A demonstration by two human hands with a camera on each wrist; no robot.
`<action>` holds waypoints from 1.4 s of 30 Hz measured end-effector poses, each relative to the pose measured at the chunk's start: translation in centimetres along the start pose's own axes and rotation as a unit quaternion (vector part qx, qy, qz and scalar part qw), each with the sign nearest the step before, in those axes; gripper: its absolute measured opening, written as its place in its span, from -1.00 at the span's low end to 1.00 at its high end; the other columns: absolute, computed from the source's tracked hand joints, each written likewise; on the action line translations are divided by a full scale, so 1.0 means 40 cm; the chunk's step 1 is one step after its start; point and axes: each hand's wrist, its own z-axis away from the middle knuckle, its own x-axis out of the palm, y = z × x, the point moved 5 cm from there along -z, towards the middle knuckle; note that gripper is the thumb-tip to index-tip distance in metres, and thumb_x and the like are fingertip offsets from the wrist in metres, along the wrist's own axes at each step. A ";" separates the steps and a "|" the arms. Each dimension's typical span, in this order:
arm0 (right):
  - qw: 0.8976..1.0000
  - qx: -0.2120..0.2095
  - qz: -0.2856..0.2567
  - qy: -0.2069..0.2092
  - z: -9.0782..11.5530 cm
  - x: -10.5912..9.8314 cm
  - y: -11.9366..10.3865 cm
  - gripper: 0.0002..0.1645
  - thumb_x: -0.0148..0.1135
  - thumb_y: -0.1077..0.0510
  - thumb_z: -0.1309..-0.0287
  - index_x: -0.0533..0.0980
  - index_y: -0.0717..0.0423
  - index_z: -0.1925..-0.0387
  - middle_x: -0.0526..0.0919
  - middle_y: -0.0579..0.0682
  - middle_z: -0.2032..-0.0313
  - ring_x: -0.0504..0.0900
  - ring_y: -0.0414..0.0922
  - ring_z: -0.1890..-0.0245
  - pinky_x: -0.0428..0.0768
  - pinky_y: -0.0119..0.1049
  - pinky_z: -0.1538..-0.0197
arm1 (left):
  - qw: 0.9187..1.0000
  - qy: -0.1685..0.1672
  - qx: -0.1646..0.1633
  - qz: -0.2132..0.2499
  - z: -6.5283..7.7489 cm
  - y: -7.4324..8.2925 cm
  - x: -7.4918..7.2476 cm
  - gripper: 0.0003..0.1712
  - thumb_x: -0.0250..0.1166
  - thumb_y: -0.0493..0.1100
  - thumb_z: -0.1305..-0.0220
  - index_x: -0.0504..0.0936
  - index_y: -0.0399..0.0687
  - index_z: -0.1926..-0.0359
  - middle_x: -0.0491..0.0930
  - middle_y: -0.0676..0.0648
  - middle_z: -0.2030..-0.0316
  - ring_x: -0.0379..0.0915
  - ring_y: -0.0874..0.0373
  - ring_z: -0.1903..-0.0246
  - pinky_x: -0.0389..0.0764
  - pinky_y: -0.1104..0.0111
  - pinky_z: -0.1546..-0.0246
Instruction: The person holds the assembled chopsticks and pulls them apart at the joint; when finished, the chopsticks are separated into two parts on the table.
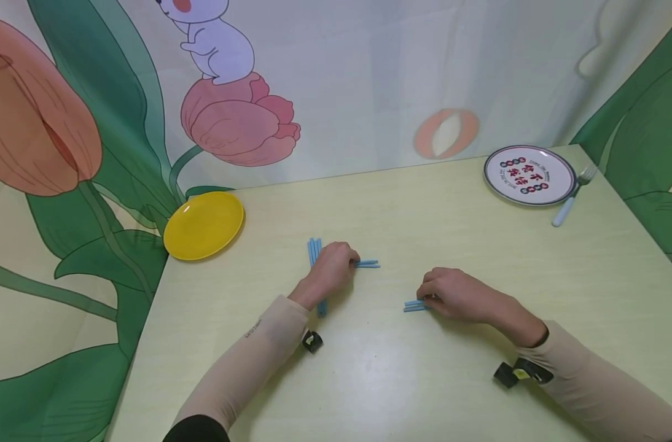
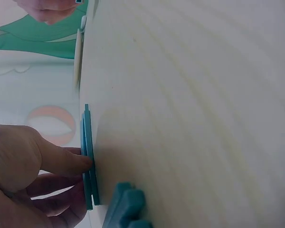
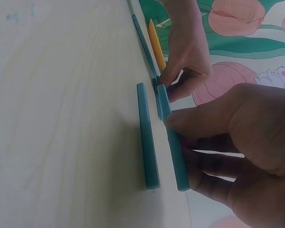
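Note:
My left hand (image 1: 332,270) is at mid-table, its thumb and fingers pinching slim blue sticks (image 1: 369,264) that point rightward. In the left wrist view, the thumb presses against two such sticks (image 2: 89,156) lying side by side. Several more blue sticks (image 1: 315,250) lie together beneath the left wrist, partly hidden by it. To the right, my right hand (image 1: 460,296) pinches one blue stick (image 3: 176,154) between thumb and fingers, close over the table. A second stick (image 3: 148,137) lies on the tabletop alongside it, apart from the fingers.
A yellow plate (image 1: 204,226) sits at the table's left edge. At the back right are a white plate with a dark rim and red print (image 1: 496,175) and a fork (image 1: 569,202) with a pale handle. A printed curtain (image 1: 363,92) hangs behind the table (image 1: 402,393).

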 end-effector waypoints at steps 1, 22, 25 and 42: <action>1.000 0.000 0.001 0.000 0.000 0.000 0.001 -0.88 0.38 0.31 -0.03 0.70 0.07 0.35 0.65 -0.15 0.37 0.56 -0.21 0.32 0.60 -0.29 0.21 | 1.000 -0.001 0.000 -0.001 0.000 0.000 0.000 -0.76 0.20 -0.42 -0.24 0.77 -0.20 0.19 0.71 -0.12 0.27 0.61 0.02 0.19 0.59 0.24 0.06; 1.000 0.007 0.006 -0.015 -0.002 0.007 0.009 -0.88 0.38 0.30 -0.04 0.70 0.04 0.36 0.65 -0.17 0.37 0.55 -0.22 0.33 0.60 -0.29 0.21 | 0.999 -0.027 0.004 -0.019 -0.006 0.004 0.008 -0.75 0.16 -0.39 -0.29 0.76 -0.23 0.17 0.66 -0.12 0.30 0.57 0.03 0.22 0.57 0.26 0.10; 1.000 0.010 0.006 -0.018 -0.002 0.008 0.010 -0.88 0.38 0.30 -0.04 0.70 0.04 0.36 0.64 -0.18 0.38 0.55 -0.22 0.34 0.59 -0.29 0.21 | 0.999 -0.032 -0.001 -0.020 -0.006 0.003 0.010 -0.74 0.15 -0.39 -0.28 0.76 -0.24 0.15 0.66 -0.13 0.28 0.56 0.03 0.21 0.57 0.26 0.09; 0.999 0.015 0.000 -0.030 -0.004 0.016 0.013 -0.89 0.38 0.29 -0.04 0.69 0.02 0.37 0.65 -0.18 0.39 0.54 -0.24 0.35 0.58 -0.30 0.23 | 1.000 -0.013 -0.003 -0.025 0.021 -0.006 -0.016 -0.75 0.21 -0.40 -0.21 0.74 -0.25 0.14 0.68 -0.15 0.24 0.55 0.00 0.19 0.56 0.26 0.09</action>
